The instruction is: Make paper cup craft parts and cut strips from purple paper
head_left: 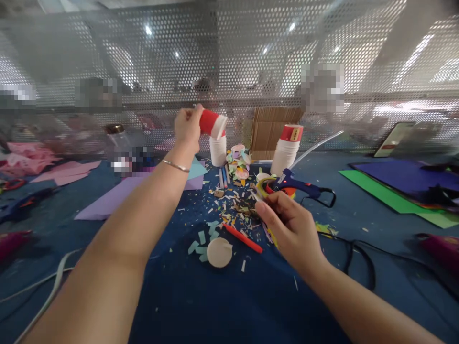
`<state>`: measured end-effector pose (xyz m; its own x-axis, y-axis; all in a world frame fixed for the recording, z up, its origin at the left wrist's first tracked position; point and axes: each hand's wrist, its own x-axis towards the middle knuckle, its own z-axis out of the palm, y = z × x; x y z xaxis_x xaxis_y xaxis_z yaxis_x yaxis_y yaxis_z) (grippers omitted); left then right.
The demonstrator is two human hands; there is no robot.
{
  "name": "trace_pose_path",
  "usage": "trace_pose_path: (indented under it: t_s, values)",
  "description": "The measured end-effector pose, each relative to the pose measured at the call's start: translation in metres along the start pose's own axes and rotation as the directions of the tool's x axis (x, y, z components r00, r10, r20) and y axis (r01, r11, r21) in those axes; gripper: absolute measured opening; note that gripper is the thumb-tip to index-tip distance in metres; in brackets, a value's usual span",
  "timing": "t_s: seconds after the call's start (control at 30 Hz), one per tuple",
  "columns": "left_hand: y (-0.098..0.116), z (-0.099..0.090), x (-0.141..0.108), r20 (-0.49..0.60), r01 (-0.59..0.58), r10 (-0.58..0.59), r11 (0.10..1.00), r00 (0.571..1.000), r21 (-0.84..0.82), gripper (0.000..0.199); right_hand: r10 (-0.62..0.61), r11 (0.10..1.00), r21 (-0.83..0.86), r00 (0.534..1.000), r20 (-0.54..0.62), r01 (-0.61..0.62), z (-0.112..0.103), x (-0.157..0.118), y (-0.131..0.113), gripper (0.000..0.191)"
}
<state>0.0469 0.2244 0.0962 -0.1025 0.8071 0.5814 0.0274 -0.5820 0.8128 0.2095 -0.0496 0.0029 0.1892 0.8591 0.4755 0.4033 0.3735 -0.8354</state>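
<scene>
My left hand [188, 125], raised at the back of the table, grips a red paper cup [210, 122] tipped on its side. Just behind it stands a stack of white paper cups [218, 152]. My right hand [292, 227] is closed in a pinch over the paper scraps; a small pale tip [254, 195] shows at its fingertips, too small to name. Beyond these fingers lies a blue glue gun [299, 185] with a small red light, on a roll of yellow tape [264, 184]. A red pen [243, 238] and a cut white cup bottom [219, 252] lie nearer me.
Another cup stack [284, 155], red on top, leans beside a cardboard piece [274, 129]. Purple paper [107, 197] lies left, green and blue sheets [380, 191] right. A black cable [358, 243] crosses the right side. A perforated metal screen [236, 57] closes off the back.
</scene>
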Motion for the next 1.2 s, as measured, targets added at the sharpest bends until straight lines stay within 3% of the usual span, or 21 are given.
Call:
trace_pose_path:
  t_s: [0.07, 0.17, 0.33, 0.47, 0.7, 0.8, 0.87, 1.03, 1.2]
  values:
    - [0.007, -0.003, -0.039, 0.046, 0.17, -0.166, 0.978, 0.985, -0.119, 0.035, 0.014, 0.999, 0.051, 1.0, -0.02, -0.013, 0.0, 0.001, 0.002, 0.036]
    - [0.022, -0.012, -0.1, 0.209, 0.307, -0.271, 0.937, 0.94, -0.165, 0.036, 0.041, 0.983, 0.18, 0.999, -0.03, -0.035, 0.001, 0.001, 0.004, 0.038]
    - [0.046, -0.033, -0.179, 0.322, 0.367, -0.312, 0.921, 0.894, -0.127, 0.025, 0.109, 0.933, 0.342, 0.994, 0.033, -0.113, 0.007, -0.002, 0.005, 0.04]
    - [0.058, -0.045, -0.217, 0.383, 0.424, -0.352, 0.898, 0.854, -0.12, 0.033, 0.171, 0.907, 0.372, 0.98, 0.1, -0.197, 0.014, -0.006, 0.003, 0.039]
    - [0.063, -0.067, -0.237, 0.555, 0.584, -0.452, 0.808, 0.699, -0.077, 0.031, 0.27, 0.847, 0.447, 0.957, 0.103, -0.288, 0.016, -0.004, 0.003, 0.04]
    - [0.06, -0.073, -0.237, 0.579, 0.584, -0.469, 0.812, 0.667, -0.015, 0.04, 0.274, 0.851, 0.433, 0.955, 0.114, -0.296, 0.016, -0.004, 0.003, 0.039]
    - [0.058, -0.074, -0.236, 0.582, 0.549, -0.465, 0.835, 0.668, 0.037, 0.044, 0.261, 0.865, 0.413, 0.958, 0.114, -0.285, 0.016, -0.004, 0.003, 0.037]
    - [0.058, -0.074, -0.235, 0.576, 0.445, -0.396, 0.894, 0.715, 0.062, 0.039, 0.236, 0.896, 0.359, 0.965, 0.112, -0.261, 0.012, -0.003, 0.006, 0.034]
    - [0.068, -0.074, -0.239, 0.598, 0.128, -0.204, 0.978, 0.775, 0.167, 0.047, 0.213, 0.905, 0.352, 0.97, 0.115, -0.24, 0.009, -0.001, 0.012, 0.033]
